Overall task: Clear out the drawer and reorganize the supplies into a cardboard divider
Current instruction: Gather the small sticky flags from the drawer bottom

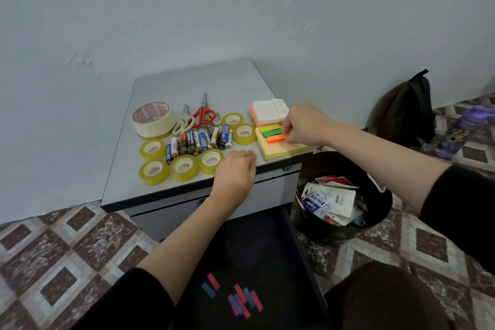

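On the grey cabinet top (192, 80) lie several clear tape rolls (184, 167), a big masking tape roll (153, 117), a heap of batteries (198, 140), two pairs of scissors (203, 114) and stacks of sticky notes (270, 111). My right hand (305, 123) pinches an orange sticky strip pad (276, 138) lying on the lower note stack (284, 149). My left hand (235, 174) rests on the cabinet's front edge, fingers bent, holding nothing. The open dark drawer (267, 249) below holds several red and blue strips (241, 300).
A black bin (380, 211) full of packaging stands right of the cabinet. A dark backpack (407, 110) leans on the wall and a purple bottle (460, 131) lies on the tiled floor. The wall is close behind the cabinet.
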### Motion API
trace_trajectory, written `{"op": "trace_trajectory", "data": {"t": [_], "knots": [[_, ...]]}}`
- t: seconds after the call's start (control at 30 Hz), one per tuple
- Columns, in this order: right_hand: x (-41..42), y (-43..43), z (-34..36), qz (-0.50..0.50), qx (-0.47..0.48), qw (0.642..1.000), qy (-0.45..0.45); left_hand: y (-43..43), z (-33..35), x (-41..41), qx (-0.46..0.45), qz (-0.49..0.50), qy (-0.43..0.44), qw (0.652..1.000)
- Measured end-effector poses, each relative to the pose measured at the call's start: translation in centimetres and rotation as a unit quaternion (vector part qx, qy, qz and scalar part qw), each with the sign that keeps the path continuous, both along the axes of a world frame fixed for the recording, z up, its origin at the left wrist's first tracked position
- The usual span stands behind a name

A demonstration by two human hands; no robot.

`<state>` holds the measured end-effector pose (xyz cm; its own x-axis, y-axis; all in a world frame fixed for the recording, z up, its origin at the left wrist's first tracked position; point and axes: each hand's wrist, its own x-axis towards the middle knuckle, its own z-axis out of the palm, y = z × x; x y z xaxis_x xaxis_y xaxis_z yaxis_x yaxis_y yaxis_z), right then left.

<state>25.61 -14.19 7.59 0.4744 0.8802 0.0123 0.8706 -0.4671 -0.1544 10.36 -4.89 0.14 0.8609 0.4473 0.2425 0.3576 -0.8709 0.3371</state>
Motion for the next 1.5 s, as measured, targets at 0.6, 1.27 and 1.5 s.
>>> {"op": "trace_trajectory", "data": {"t": [0.6, 1.27, 1.5], "knots": [[0.1, 0.8, -0.2, -0.013, -0.002, 1.0, -0.01, -0.1, -0.2, 0.0, 0.002, -0.006, -0.034, 0.999], [-1.6, -1.9, -0.9, -0.002, 0.088, 0.996, 0.028, 0.0, -0.4, -0.1, 0.003, -0.014, -0.049, 0.999], [-2.5, -1.6, -2.3, 0.024, 0.068, 0.997, 0.016, 0.0, -0.3, -0.1, 0.01, -0.011, -0.035, 0.999]]}}
